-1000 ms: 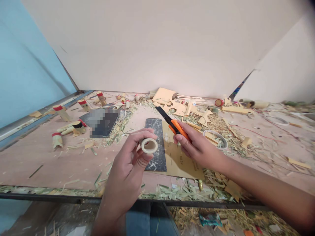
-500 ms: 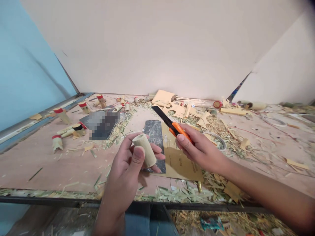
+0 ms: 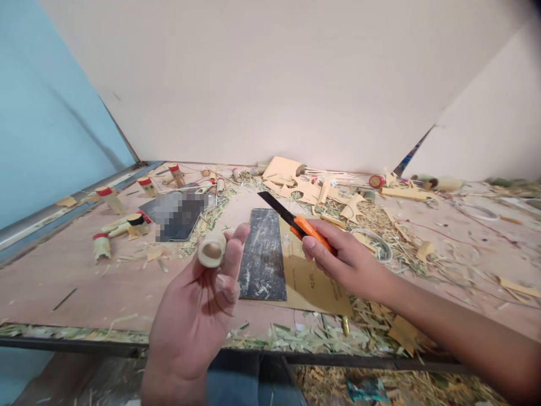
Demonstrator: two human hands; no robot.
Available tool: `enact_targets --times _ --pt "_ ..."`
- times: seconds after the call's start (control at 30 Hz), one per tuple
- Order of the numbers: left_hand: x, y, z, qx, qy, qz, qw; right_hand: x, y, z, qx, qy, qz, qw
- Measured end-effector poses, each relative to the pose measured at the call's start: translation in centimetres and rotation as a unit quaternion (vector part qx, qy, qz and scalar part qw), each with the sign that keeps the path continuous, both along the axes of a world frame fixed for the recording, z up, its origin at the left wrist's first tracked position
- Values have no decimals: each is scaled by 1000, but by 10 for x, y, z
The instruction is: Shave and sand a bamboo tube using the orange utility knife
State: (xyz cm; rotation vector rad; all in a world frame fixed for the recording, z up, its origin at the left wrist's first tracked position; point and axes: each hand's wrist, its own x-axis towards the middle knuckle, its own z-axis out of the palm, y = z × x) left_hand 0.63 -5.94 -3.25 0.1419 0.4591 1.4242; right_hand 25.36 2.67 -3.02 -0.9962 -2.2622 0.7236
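My left hand (image 3: 198, 316), palm up, holds a short bamboo tube (image 3: 212, 250) between its fingers, the hollow end facing me. In my right hand (image 3: 338, 256) is an orange and black utility knife (image 3: 310, 232), its dark blade out and pointing up to the left. The blade and the tube are apart. Below the hands lies a dark, scuffed flat slab (image 3: 264, 262) on a sheet of brown sandpaper (image 3: 313, 276) with print on it.
Several bamboo pieces with red ends (image 3: 110, 200) stand at the left, near a partly blurred dark flat object (image 3: 181, 217). Cut yellow card (image 3: 283, 172) lies at the back. A tape roll (image 3: 376, 245) rests amid bamboo shavings (image 3: 313, 338) along the front edge.
My left hand has moved left and turned palm up, tipping the tube so its open end faces me. The slab is more exposed. My right hand with the knife has barely moved.
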Motion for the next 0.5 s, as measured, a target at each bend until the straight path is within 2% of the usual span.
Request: enact_targets --times 0.1,0.33,0.5 --pt "-3 3 -3 29 -40 1 999 0 0 1 -11 -13 3 1000" --pt "8 11 -7 106 18 -23 994 1 0 0 -21 -5 8 1000" --pt "13 8 -7 45 18 -5 999 1 1 0 -21 5 7 1000"
